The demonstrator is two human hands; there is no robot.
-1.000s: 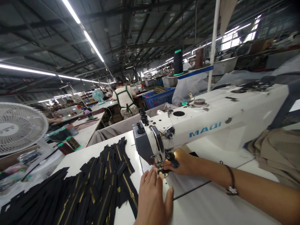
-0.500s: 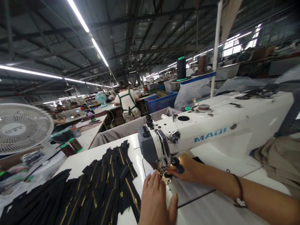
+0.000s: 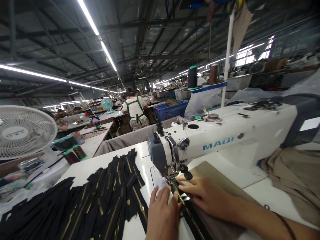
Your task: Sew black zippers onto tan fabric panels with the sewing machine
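A black zipper (image 3: 189, 214) with gold teeth runs from under the sewing machine's presser foot toward me. It lies along brown fabric (image 3: 215, 218), which also shows behind the foot. My left hand (image 3: 163, 211) rests at the zipper's left edge, fingers bent slightly and apart, just in front of the needle area. To the right, my right hand (image 3: 208, 196) lies over the fabric beside the zipper, its fingers stretched toward the foot; its thumb is hidden. Both hands are close to the white sewing machine (image 3: 245, 130). The needle tip cannot be made out.
Several black zippers (image 3: 110, 196) lie piled on the table's left. A white fan (image 3: 25, 133) stands beyond them, near thread spools (image 3: 80, 152). Brown cloth (image 3: 292, 176) is heaped at right. Farther back are a blue crate (image 3: 171, 110) and a seated person (image 3: 135, 110).
The zipper and brown fabric now show plainly under the foot and between my hands. My right hand has shifted toward me; my left hand's fingers are more bent. The view has shifted slightly.
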